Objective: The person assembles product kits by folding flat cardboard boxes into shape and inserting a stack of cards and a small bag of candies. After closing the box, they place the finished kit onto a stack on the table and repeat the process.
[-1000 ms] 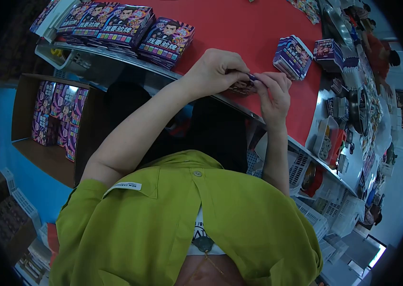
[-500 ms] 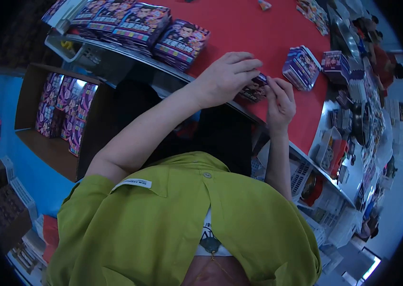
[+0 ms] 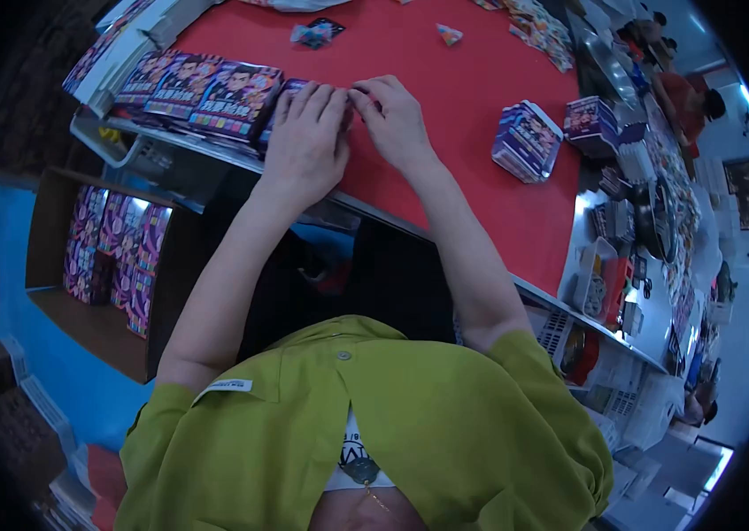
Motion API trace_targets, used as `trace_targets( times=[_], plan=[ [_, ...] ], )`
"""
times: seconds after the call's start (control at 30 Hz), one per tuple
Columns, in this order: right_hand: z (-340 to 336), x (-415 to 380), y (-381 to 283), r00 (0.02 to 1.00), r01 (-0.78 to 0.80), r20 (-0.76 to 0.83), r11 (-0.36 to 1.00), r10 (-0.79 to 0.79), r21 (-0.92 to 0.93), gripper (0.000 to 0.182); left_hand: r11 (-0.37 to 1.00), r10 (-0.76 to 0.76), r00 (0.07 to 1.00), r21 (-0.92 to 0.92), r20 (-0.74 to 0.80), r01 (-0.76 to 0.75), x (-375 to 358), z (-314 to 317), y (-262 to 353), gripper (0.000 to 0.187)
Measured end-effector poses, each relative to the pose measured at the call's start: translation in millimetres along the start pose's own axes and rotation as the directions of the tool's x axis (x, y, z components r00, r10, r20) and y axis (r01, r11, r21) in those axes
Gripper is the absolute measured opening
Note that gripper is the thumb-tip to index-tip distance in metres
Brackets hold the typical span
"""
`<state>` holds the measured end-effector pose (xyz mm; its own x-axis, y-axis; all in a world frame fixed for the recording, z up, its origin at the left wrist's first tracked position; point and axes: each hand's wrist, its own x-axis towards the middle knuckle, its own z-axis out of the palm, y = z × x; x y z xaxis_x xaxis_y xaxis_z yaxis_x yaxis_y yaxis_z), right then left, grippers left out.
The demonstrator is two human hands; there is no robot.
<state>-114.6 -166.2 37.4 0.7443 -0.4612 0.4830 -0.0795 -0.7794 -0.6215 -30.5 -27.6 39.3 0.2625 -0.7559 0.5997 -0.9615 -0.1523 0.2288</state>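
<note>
My left hand (image 3: 308, 142) lies over the rightmost stack of purple printed boxes (image 3: 290, 87), its fingers curled round the far side and its thumb towards me. Most of that stack is hidden under the hand. Close beside it, my right hand (image 3: 395, 119) has its fingers bent and pressed together at the stack's right edge. Whatever its fingertips hold is hidden. To the left, more flat purple boxes (image 3: 235, 97) with a cartoon figure on top stand in stacks along the table's near edge.
On the red table (image 3: 445, 177) stand a fanned purple stack (image 3: 527, 142) and another purple pile (image 3: 591, 124). Small colourful packets (image 3: 450, 35) lie farther back. An open carton (image 3: 82, 323) with purple boxes is at lower left. Another person (image 3: 684, 102) sits at far right.
Both hands have moved left from the middle of the near edge, where they held a small purple box, to the rightmost stack. My view has shifted slightly.
</note>
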Motion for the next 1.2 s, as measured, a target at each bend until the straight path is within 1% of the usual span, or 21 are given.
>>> trace_targets(
  times=[0.03, 0.1, 0.17, 0.23, 0.27, 0.33, 0.43, 0.47, 0.53, 0.57, 0.6, 0.63, 0.67, 0.7, 0.73, 0.8, 0.83, 0.9, 1.07, 1.13, 1.2],
  plan=[
    [-16.7, -5.0, 7.2, 1.000, -0.006, -0.008, 1.000, 0.006, -0.025, 0.020, 1.000, -0.011, 1.000, 0.008, 0.010, 0.011, -1.2, 0.2, 0.5, 0.049],
    [-62.0, -12.9, 33.4, 0.971, -0.039, -0.239, 0.960, -0.029, -0.276, 0.023, 1.000, -0.020, 1.000, 0.021, 0.007, 0.020, -2.6, -1.3, 4.6, 0.049],
    [-113.3, -21.9, 71.8, 0.952, -0.199, -0.306, 0.782, 0.011, -0.590, 0.028, 0.999, -0.021, 0.995, 0.030, -0.094, 0.024, -0.5, -6.0, 11.0, 0.050],
    [-148.5, -30.0, 111.3, 0.942, -0.318, -0.326, 0.542, 0.085, -0.778, 0.037, 0.997, 0.039, 0.989, -0.056, -0.140, -0.047, 4.8, -8.8, 25.1, 0.050],
    [-158.1, -37.0, 127.2, 0.940, -0.320, -0.334, 0.541, 0.076, -0.778, 0.037, 0.986, 0.090, 0.978, -0.120, -0.189, -0.114, 8.0, -10.7, 32.7, 0.051],
    [-163.8, -35.3, 147.9, 0.927, -0.347, -0.223, 0.471, 0.301, -0.811, 0.040, 0.949, 0.130, 0.974, -0.259, -0.187, -0.177, 11.8, -8.3, 52.5, 0.050],
    [-159.6, -38.9, 152.5, 0.926, -0.358, -0.245, 0.473, 0.286, -0.805, 0.041, 0.887, 0.145, 0.981, -0.423, -0.128, -0.186, 10.1, 2.8, 67.5, 0.048],
    [-158.3, -39.1, 153.2, 0.928, -0.362, -0.257, 0.484, 0.270, -0.796, 0.041, 0.851, 0.121, 0.989, -0.503, -0.088, -0.149, 8.2, 7.8, 71.2, 0.048],
    [-158.5, -41.7, 147.5, 0.949, -0.272, -0.312, 0.382, -0.047, -0.883, 0.040, 0.807, 0.117, 0.992, -0.578, -0.047, -0.123, 3.8, 20.2, 75.5, 0.051],
    [-164.2, -41.0, 141.7, 0.956, -0.223, -0.280, 0.396, -0.092, -0.891, 0.035, 0.634, -0.008, 0.990, -0.765, 0.140, 0.114, 4.2, 25.0, 79.9, 0.059],
    [-168.3, -39.4, 129.3, 0.950, -0.232, -0.295, 0.397, -0.103, -0.888, 0.035, 0.393, -0.079, 0.934, -0.850, 0.349, 0.351, 7.4, 27.1, 83.3, 0.067],
    [-170.2, -36.7, 114.1, 0.932, -0.141, -0.285, 0.501, -0.224, -0.854, 0.031, 0.403, -0.070, 0.939, -0.851, 0.338, 0.336, 13.5, 27.3, 85.0, 0.067],
    [-170.7, -35.3, 96.9, 0.897, -0.032, -0.282, 0.584, -0.341, -0.811, 0.028, 0.316, -0.083, 0.904, -0.849, 0.419, 0.422, 19.2, 27.6, 86.5, 0.076],
    [-165.7, -34.9, 67.7, 0.896, 0.030, -0.312, 0.744, -0.316, -0.668, 0.022, 0.222, -0.087, 0.861, -0.833, 0.501, 0.507, 22.5, 27.7, 87.7, 0.085],
    [-156.6, -38.2, 42.3, 0.901, 0.099, -0.306, 0.831, -0.309, -0.548, 0.019, 0.226, -0.083, 0.865, -0.836, 0.495, 0.500, 23.6, 29.8, 87.3, 0.085],
    [-131.3, -50.7, 2.6, 0.918, 0.204, -0.278, 0.938, -0.283, -0.281, 0.015, -0.107, 0.119, 0.838, -0.832, 0.533, 0.544, 23.7, 35.5, 83.6, 0.091],
    [-118.9, -58.5, -11.5, 0.931, 0.237, -0.251, 0.961, -0.266, -0.141, 0.014, -0.108, 0.119, 0.843, -0.837, 0.524, 0.536, 21.9, 32.2, 83.8, 0.091],
    [-101.8, -71.5, -24.2, 0.965, 0.180, -0.204, 0.983, -0.167, 0.047, 0.015, -0.364, 0.364, 0.669, -0.562, 0.649, 0.743, 16.4, 23.6, 83.4, 0.080],
    [-96.6, -81.1, -39.5, 0.969, 0.151, -0.216, 0.978, -0.118, 0.147, 0.020, -0.447, 0.327, 0.644, -0.487, 0.692, 0.750, 7.5, 15.8, 77.0, 0.055],
    [-94.3, -84.2, -45.9, 0.968, 0.126, -0.235, 0.979, -0.087, 0.158, 0.026, -0.454, 0.216, 0.645, -0.509, 0.733, 0.731, 6.4, 5.3, 79.1, 0.041],
    [-92.7, -87.5, -37.6, 0.930, 0.145, -0.352, 0.985, -0.102, 0.098, 0.030, -0.442, 0.098, 0.557, -0.465, 0.825, 0.767, 1.6, 10.1, 79.2, 0.040]
  ],
)
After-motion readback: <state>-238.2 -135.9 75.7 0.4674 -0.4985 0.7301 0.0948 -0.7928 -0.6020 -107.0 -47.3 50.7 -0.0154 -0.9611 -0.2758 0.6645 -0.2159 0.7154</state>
